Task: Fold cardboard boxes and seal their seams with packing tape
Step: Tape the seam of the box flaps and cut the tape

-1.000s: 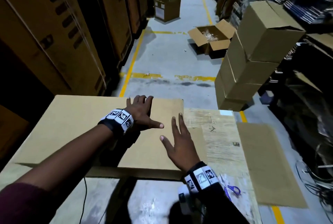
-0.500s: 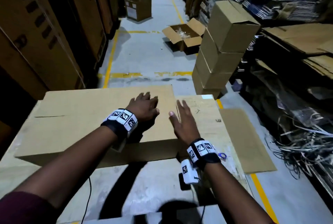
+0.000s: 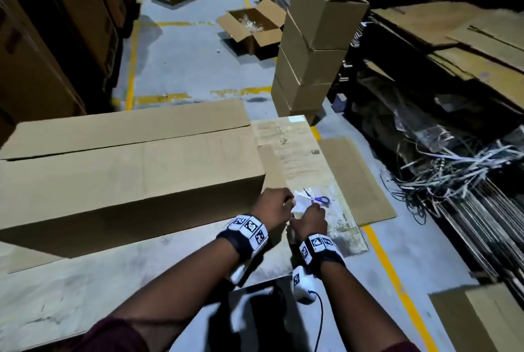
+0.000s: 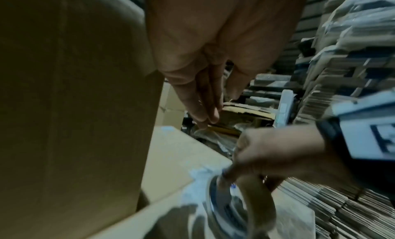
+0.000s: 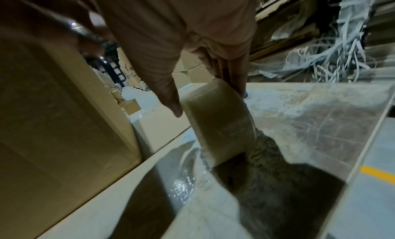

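A long brown cardboard box (image 3: 127,170) lies on the worktable (image 3: 113,280), its top seam running lengthwise. Both hands are just off the box's near right corner. My right hand (image 3: 310,218) grips a roll of clear packing tape (image 5: 215,122), thumb on one side and fingers on the other, and the roll stands on edge on the table. My left hand (image 3: 273,205) hovers next to it beside the box end, holding nothing; its fingers (image 4: 205,111) point down, straight and together. Blue-handled scissors (image 3: 319,199) lie on the table just beyond the hands.
A stack of sealed boxes (image 3: 312,48) stands past the table's far right corner, and an open box (image 3: 252,31) lies on the aisle floor. Flat cardboard (image 3: 354,181) covers the floor at right, beside tangled strapping (image 3: 453,170). Tall cartons (image 3: 42,39) line the left.
Both hands have left the top of the cardboard and come to the table at its right end. The right hand now grips the tape roll. The cardboard now stands as a full box.
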`<state>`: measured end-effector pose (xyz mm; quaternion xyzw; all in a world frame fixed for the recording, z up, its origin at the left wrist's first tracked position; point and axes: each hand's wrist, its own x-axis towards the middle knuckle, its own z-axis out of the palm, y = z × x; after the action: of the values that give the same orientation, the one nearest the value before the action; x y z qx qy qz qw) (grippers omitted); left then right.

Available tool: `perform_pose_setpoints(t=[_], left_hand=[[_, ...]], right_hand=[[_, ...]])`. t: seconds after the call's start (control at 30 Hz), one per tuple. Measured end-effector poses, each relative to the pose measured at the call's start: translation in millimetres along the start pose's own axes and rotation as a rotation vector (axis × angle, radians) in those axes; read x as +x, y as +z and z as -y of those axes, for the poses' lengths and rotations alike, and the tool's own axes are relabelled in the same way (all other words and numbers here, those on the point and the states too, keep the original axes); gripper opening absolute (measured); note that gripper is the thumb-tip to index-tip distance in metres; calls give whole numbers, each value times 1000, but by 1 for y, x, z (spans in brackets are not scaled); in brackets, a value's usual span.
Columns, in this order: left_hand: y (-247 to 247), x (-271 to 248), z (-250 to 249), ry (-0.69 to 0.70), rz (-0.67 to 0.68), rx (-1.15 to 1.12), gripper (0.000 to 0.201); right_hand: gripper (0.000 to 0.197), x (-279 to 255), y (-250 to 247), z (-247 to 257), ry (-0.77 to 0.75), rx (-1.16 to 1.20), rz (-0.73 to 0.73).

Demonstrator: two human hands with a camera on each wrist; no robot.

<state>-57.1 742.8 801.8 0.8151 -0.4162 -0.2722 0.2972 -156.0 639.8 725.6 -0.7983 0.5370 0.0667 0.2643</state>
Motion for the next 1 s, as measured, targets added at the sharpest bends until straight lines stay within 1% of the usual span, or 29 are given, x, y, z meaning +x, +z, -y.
perform_pose_setpoints(t=[0.07, 0.1, 0.17, 0.23, 0.3, 0.33, 0.37, 0.4, 0.43, 0.47, 0.5, 0.53, 0.57, 0.63, 0.7, 0.77, 0.9, 1.0], left_hand=[[25, 9, 15, -215, 89, -52, 28], [36, 14, 22, -324, 135, -96, 31], [56, 23, 33, -499, 215, -230, 38], [74, 35, 41, -640, 234, -483, 45], [91, 50, 46, -791, 198, -847, 51], [96, 57, 45, -836, 201, -1001, 53], [100, 66, 42, -873, 198, -1111, 55], [97, 71, 31, -894, 186, -1197, 56], [95, 78, 21, -891, 170, -1252, 56], [94, 85, 14, -879, 149, -1282, 51], [92, 91, 8, -862, 126, -1306, 41], [87, 96, 1, -846, 113, -1332, 29], [84, 101, -4, -832, 105, -1343, 19], [71, 109, -16, -807, 75, -1349, 17], [55, 116, -28, -766, -4, -1357, 13], [38, 116, -41, -713, -57, -1359, 14], [-2, 109, -66, -570, -139, -1303, 14], [-37, 103, -78, -524, -179, -1271, 8]], right_hand=[[59, 8, -8, -5, 55, -2, 69], [56, 12, -12, -9, 59, 18, 93], [58, 18, -17, -16, 42, 73, 97], [53, 22, -24, -24, 16, 126, 87], [37, 22, -36, -32, -23, 155, 105], [33, 23, -43, -36, -52, 163, 119], [33, 23, -52, -39, -87, 182, 129], [38, 25, -62, -42, -132, 215, 131], [47, 26, -74, -44, -171, 244, 133], [57, 25, -90, -44, -219, 263, 134], [65, 27, -104, -44, -262, 281, 146], [69, 29, -119, -45, -305, 311, 162], [67, 33, -130, -48, -333, 348, 185], [60, 48, -145, -56, -372, 407, 214], [55, 64, -158, -64, -428, 458, 222], [50, 77, -171, -66, -518, 443, 223], [48, 89, -199, -55, -658, 485, 268], [49, 89, -214, -33, -771, 508, 273]])
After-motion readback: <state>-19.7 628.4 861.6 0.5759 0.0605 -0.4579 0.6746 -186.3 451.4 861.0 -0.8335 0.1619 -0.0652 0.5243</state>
